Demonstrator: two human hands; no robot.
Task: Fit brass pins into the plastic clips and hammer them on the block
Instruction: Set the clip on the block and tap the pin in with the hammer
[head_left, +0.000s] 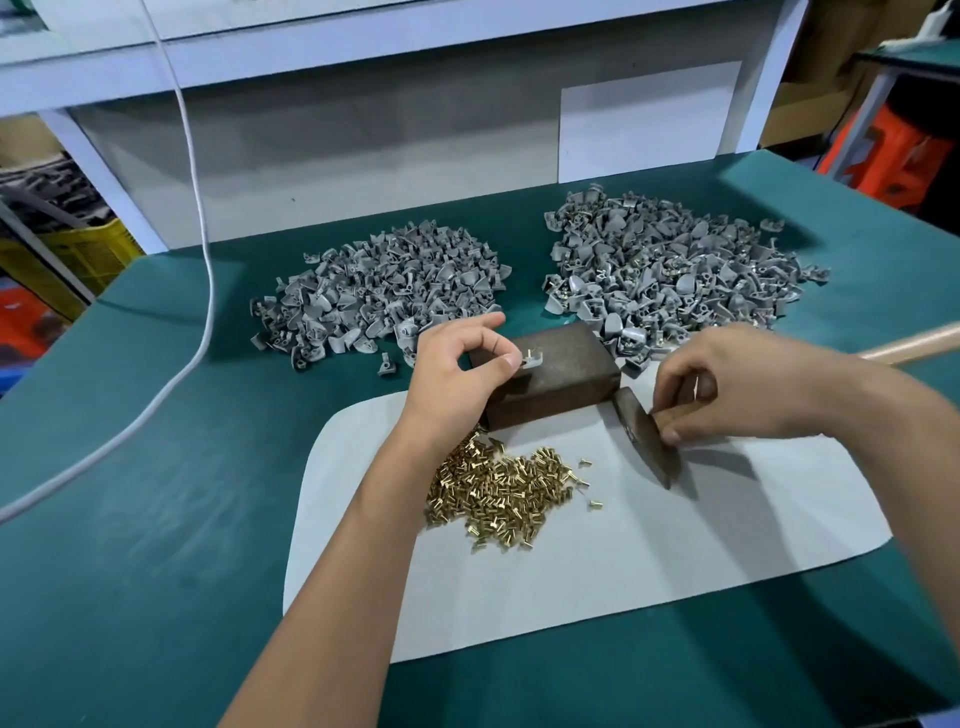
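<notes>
A dark metal block (566, 374) lies at the far edge of a white mat (649, 525). My left hand (457, 374) pinches a small grey plastic clip (531, 358) and holds it on top of the block. My right hand (737, 382) grips the wooden handle of a hammer just behind its dark head (647, 436), which rests on the mat right of the block. Near my left forearm, a heap of brass pins (504, 488) is spread on the mat.
Two heaps of grey clips lie on the green table beyond the block, one at the left (379, 291) and one at the right (675, 260) with brass showing in it. A white cable (208, 291) runs down the left side. A white upright panel closes the back.
</notes>
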